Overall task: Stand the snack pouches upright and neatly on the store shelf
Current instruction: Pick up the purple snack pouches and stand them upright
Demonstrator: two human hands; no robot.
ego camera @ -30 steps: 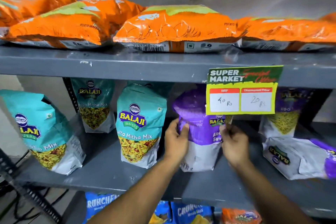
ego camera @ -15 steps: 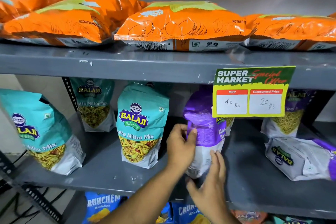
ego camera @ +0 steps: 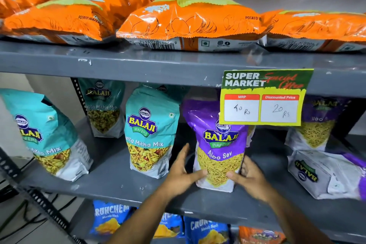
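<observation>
- The purple pouch [ego camera: 218, 150] stands upright on the middle shelf [ego camera: 118, 180], front facing out, its base near the shelf's front edge.
- The left hand [ego camera: 183, 170] lies against the pouch's lower left side, fingers spread and pointing up, thumb pressed across the lower front.
- The right hand [ego camera: 248, 176] cups the lower right side, thumb on the front, fingers wrapped behind; the pouch sits between both palms.
- A teal pouch [ego camera: 149, 134] stands just left of the left hand, apart from the purple one.
- Two more teal pouches stand farther left, one at the front [ego camera: 47, 134] leaning, one at the back [ego camera: 104, 109].
- A price tag [ego camera: 263, 98] hangs from the upper shelf, covering the purple pouch's top right corner.
- At right, one purple pouch [ego camera: 315, 125] stands at the back, and another [ego camera: 326, 174] lies flat in front of it.
- Orange bags [ego camera: 188, 20] lie flat on the top shelf.
</observation>
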